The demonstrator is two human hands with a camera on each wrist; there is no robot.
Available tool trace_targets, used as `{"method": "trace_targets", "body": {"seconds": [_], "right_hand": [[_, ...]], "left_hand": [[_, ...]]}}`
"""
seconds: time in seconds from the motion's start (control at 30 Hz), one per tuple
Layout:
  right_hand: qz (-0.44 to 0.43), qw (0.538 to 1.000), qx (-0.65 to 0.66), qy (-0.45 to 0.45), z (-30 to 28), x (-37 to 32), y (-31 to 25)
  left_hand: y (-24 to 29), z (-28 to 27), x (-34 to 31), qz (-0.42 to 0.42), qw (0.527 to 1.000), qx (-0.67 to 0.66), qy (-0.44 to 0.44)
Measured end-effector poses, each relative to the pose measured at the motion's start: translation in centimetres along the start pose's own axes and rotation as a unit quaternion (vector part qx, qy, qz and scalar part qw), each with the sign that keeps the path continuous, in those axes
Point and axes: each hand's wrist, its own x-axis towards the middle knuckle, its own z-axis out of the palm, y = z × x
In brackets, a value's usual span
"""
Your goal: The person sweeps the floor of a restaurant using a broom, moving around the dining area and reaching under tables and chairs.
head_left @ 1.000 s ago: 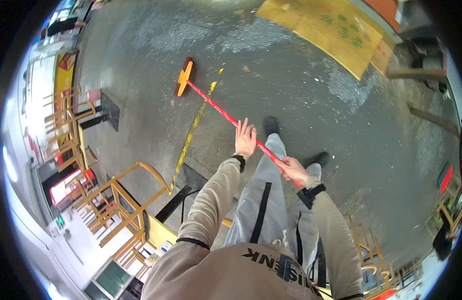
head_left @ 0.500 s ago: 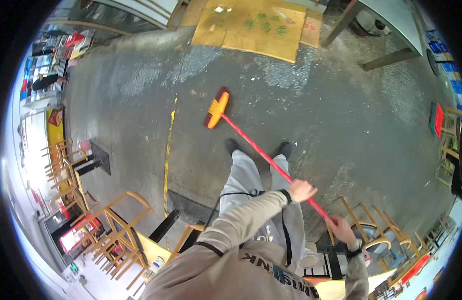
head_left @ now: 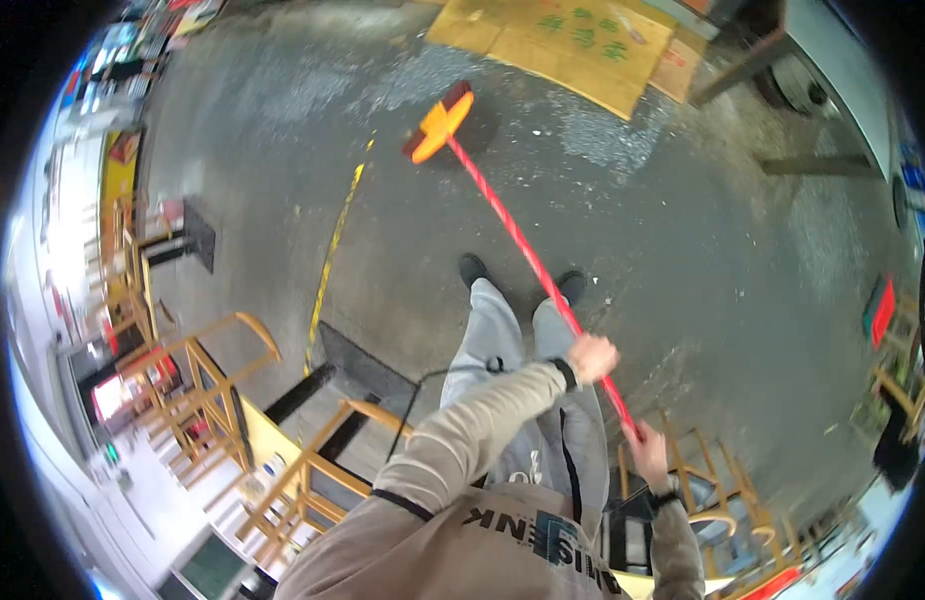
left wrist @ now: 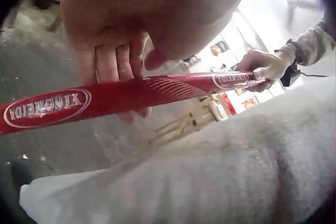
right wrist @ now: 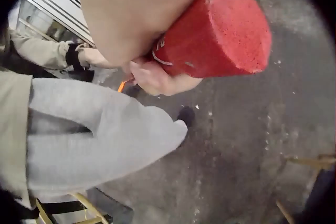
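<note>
A long-handled broom with a red handle (head_left: 508, 215) reaches out ahead of the feet. Its orange head (head_left: 440, 125) with dark red bristles is over the dark floor, right of the yellow line. My left hand (head_left: 591, 358) grips the lower part of the handle; in the left wrist view its fingers (left wrist: 107, 64) bend behind the handle, with tips showing below. Nearer my body, my right hand (head_left: 650, 455) holds the handle close to its end. The right wrist view shows the red end cap (right wrist: 244, 32) sticking out past that hand.
Wooden chairs (head_left: 208, 370) and a table base plate (head_left: 368, 365) stand on the left. More chairs (head_left: 718, 480) are close on my right. Yellow cardboard (head_left: 563, 50) lies ahead, with a table leg (head_left: 738, 68) to its right. A red dustpan-like thing (head_left: 883, 312) is far right.
The broom head has crossed to the right of the yellow line, then moved farther from my feet. My left hand's straight fingers have curled round the handle. My feet now stand side by side.
</note>
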Motion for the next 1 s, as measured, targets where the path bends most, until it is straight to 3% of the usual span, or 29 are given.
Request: {"method": "trace_targets", "body": {"seconds": [0.03, 0.1, 0.13, 0.2, 0.27, 0.33, 0.37, 0.4, 0.43, 0.47, 0.53, 0.6, 0.67, 0.73, 0.77, 0.8, 0.87, 0.9, 0.93, 0.97, 1.0], "right_hand": [[-0.02, 0.999, 0.032, -0.006, 0.8, 3.3, -1.1], [-0.023, 0.995, 0.089, -0.037, 1.4, 9.2, -6.5], [-0.035, 0.989, 0.137, -0.044, 2.9, 12.4, -8.1], [-0.075, 0.983, 0.157, -0.058, 5.7, 18.7, -11.3], [-0.088, 0.961, 0.235, -0.113, 7.0, 22.9, -16.7], [0.006, 0.917, 0.355, -0.179, 6.2, 22.9, -24.1], [0.007, 0.919, 0.351, -0.18, 7.1, 22.9, -25.0], [0.033, 0.91, 0.364, -0.197, 7.7, 22.9, -25.7], [0.058, 0.9, 0.379, -0.21, 7.9, 23.2, -25.9], [0.053, 0.903, 0.369, -0.213, 8.0, 22.8, -24.7], [0.042, 0.919, 0.325, -0.217, 7.7, 21.5, -21.3], [0.087, 0.919, 0.312, -0.224, 7.5, 19.8, -16.5], [0.067, 0.953, 0.232, -0.185, 7.5, 17.5, -9.2], [0.031, 0.979, 0.142, -0.14, 6.1, 13.0, -2.0], [0.108, 0.978, 0.119, -0.136, 4.6, 9.9, -1.1], [0.099, 0.985, 0.068, -0.125, 3.1, 6.4, 0.6], [0.173, 0.974, 0.008, -0.146, 1.5, -0.1, 4.9], [-0.081, 0.992, -0.047, -0.089, 2.1, -4.0, 9.6], [-0.204, 0.966, -0.154, -0.033, 1.9, -7.3, 11.1], [0.072, 0.993, -0.049, -0.075, 1.4, -9.9, 9.9], [0.211, 0.974, -0.015, -0.082, 0.6, -11.3, 7.9]], "left_hand": [[-3.0, -1.4, 0.3, 0.008, 0.999, -0.026, 0.035], [-7.9, -6.4, 0.1, -0.04, 0.991, 0.065, 0.112], [-9.1, -10.0, -0.5, -0.102, 0.982, 0.067, 0.143], [-13.6, -13.5, -1.6, -0.1, 0.972, 0.161, 0.137], [-18.3, -13.4, -2.8, -0.092, 0.943, 0.127, 0.294], [-19.8, -15.1, -4.4, -0.14, 0.937, 0.125, 0.294], [-18.8, -16.8, -5.3, -0.185, 0.939, -0.024, 0.289], [-19.0, -16.6, -6.0, -0.184, 0.939, -0.027, 0.291], [-19.2, -16.2, -6.4, -0.175, 0.944, 0.049, 0.274], [-18.9, -15.9, -6.6, -0.164, 0.944, 0.125, 0.257], [-18.2, -13.7, -6.6, -0.146, 0.957, 0.143, 0.205], [-16.0, -10.4, -6.1, -0.137, 0.973, 0.111, 0.15], [-14.3, -4.1, -4.9, -0.026, 0.974, 0.15, 0.17], [-10.0, -0.3, -2.9, 0.024, 0.985, 0.07, 0.155], [-7.2, 1.3, -2.7, 0.043, 0.986, 0.008, 0.164], [-4.4, 3.0, -2.6, 0.063, 0.982, -0.055, 0.169], [0.2, 6.8, -1.8, 0.05, 0.994, -0.078, 0.064], [2.0, 8.0, -2.1, 0.051, 0.993, -0.103, 0.03], [3.6, 9.1, -2.4, 0.051, 0.991, -0.126, -0.003], [4.4, 11.0, -2.7, 0.058, 0.994, -0.093, 0.02], [4.7, 13.2, -3.1, 0.063, 0.995, -0.062, 0.043]]}}
